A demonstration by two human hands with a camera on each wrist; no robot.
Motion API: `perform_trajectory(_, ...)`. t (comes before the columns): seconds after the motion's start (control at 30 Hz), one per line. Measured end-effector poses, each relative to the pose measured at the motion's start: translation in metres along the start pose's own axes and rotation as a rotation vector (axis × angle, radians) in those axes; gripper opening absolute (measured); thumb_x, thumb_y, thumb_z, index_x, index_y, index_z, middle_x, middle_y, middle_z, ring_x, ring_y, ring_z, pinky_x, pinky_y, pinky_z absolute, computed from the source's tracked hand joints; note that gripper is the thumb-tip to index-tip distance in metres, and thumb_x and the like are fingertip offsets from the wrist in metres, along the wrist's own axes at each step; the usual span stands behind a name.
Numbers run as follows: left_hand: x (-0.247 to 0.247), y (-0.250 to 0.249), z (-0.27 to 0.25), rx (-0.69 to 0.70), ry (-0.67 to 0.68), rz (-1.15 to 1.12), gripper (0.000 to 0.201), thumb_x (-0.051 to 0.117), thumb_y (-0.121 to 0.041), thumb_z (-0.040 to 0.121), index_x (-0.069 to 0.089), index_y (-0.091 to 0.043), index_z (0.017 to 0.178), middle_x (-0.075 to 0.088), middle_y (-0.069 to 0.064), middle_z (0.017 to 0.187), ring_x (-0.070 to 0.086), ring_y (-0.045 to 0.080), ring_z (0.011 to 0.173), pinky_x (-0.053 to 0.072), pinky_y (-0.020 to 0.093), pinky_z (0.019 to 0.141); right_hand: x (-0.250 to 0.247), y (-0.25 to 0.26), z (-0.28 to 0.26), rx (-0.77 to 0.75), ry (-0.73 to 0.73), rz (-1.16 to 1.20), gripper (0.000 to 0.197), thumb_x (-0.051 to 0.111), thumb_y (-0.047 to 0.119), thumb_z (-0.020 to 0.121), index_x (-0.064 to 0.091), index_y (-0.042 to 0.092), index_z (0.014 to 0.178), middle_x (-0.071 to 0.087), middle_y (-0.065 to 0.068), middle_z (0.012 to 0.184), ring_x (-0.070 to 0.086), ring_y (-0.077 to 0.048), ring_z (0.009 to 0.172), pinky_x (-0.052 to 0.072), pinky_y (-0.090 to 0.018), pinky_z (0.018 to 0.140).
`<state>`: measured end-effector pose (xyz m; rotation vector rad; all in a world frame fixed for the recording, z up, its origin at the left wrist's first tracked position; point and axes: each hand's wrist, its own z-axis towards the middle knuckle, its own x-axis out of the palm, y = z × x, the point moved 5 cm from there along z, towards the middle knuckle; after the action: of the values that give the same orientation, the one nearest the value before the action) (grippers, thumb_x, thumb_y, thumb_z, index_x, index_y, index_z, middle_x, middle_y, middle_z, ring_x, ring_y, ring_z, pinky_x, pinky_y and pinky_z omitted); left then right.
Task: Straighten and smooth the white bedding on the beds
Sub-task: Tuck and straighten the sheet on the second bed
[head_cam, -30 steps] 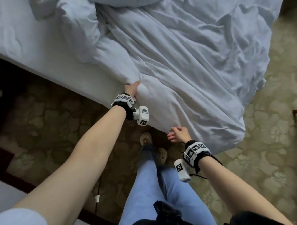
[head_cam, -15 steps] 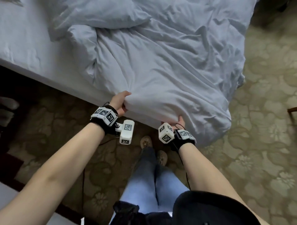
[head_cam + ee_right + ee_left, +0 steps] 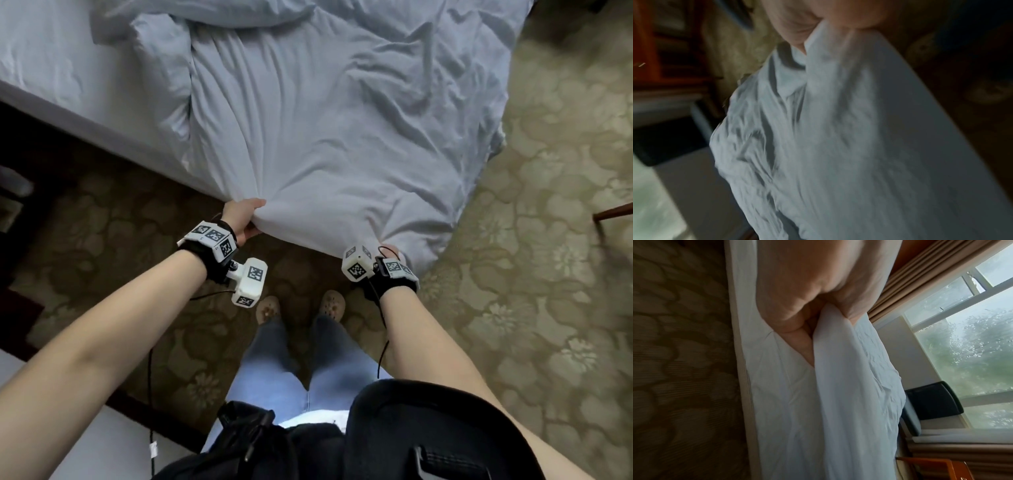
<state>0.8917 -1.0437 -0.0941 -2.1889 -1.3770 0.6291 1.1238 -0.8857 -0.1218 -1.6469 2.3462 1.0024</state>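
Note:
A wrinkled white duvet [image 3: 335,113] lies across the bed and hangs over its near edge. My left hand [image 3: 244,219] grips a bunch of the duvet's near edge, thumb on top. My right hand [image 3: 390,251] holds the same edge further right, near the hanging corner; its fingers are mostly hidden behind the wrist camera. In the left wrist view my fingers [image 3: 797,308] pinch a fold of the duvet [image 3: 830,386]. The right wrist view, blurred, shows my fingers [image 3: 795,22] clamped on the duvet [image 3: 838,129]. A pillow [image 3: 205,13] sits at the top.
The bare white sheet and mattress edge [image 3: 54,78] run to the left. Patterned carpet [image 3: 534,274] surrounds the bed. My feet [image 3: 298,308] stand close to the bed. A wooden furniture leg [image 3: 613,214] is at right. A window [image 3: 970,344] and a dark chair [image 3: 933,400] lie beyond.
My right hand came up from below and took hold of the duvet edge. Both hands have drawn the edge toward me, and the cover lies flatter and more stretched than before.

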Motion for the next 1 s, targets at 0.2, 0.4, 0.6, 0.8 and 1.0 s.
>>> perform_trajectory(0.2, -0.012, 0.047, -0.006, -0.047, 0.023, -0.02, 0.045, 0.063, -0.016, 0.088, 0.05, -0.003, 0.129, 0.058, 0.008, 0.114, 0.056, 0.023, 0.103, 0.051, 0.038, 0.078, -0.002, -0.001, -0.029, -0.187, -0.066, -0.678, 0.064, 0.046, 0.049, 0.058, 0.055, 0.024, 0.116, 0.06, -0.011, 0.12, 0.062, -0.03, 0.108, 0.056, -0.044, 0.082)
perform_trajectory(0.4, -0.027, 0.064, 0.014, -0.176, 0.115, 0.079, 0.048, 0.06, -0.016, 0.091, 0.043, 0.0, 0.133, 0.052, 0.014, 0.128, 0.053, 0.034, 0.119, 0.053, 0.046, 0.085, 0.016, -0.024, -0.044, -0.074, 0.033, -0.758, 0.064, 0.062, 0.051, 0.079, 0.044, 0.028, 0.137, 0.038, 0.004, 0.147, 0.043, -0.022, 0.133, 0.042, -0.043, 0.104)
perform_trajectory(0.6, -0.083, 0.067, 0.034, -0.294, 0.19, 0.327, 0.019, 0.052, -0.01, 0.093, 0.055, -0.002, 0.111, 0.06, 0.01, 0.083, 0.06, 0.02, 0.074, 0.053, 0.038, 0.083, 0.052, 0.013, -0.06, 0.083, 0.022, -0.091, 0.043, 0.043, 0.021, 0.098, 0.038, 0.011, 0.14, 0.05, -0.013, 0.135, 0.061, -0.013, 0.106, 0.054, -0.011, 0.056)
perform_trajectory(0.8, -0.167, 0.005, 0.064, -0.113, 0.098, 0.366, 0.02, 0.043, -0.008, 0.096, 0.05, -0.008, 0.077, 0.055, 0.007, 0.08, 0.052, 0.014, 0.065, 0.046, 0.027, 0.062, 0.122, 0.085, -0.062, 0.279, 0.03, 0.844, 0.028, 0.033, 0.012, 0.098, 0.056, -0.003, 0.097, 0.074, 0.006, 0.071, 0.073, -0.019, 0.067, 0.03, -0.012, 0.037)
perform_trajectory(1.0, -0.253, -0.067, 0.097, 0.079, -0.021, 0.359, 0.016, 0.045, -0.007, 0.096, 0.056, -0.001, 0.105, 0.056, 0.013, 0.095, 0.053, 0.017, 0.067, 0.049, 0.036, 0.078, 0.182, 0.18, -0.067, 0.279, 0.09, 0.866, 0.057, 0.04, 0.021, 0.096, 0.025, 0.001, 0.148, 0.054, -0.005, 0.132, 0.049, -0.049, 0.118, 0.051, -0.026, 0.075)
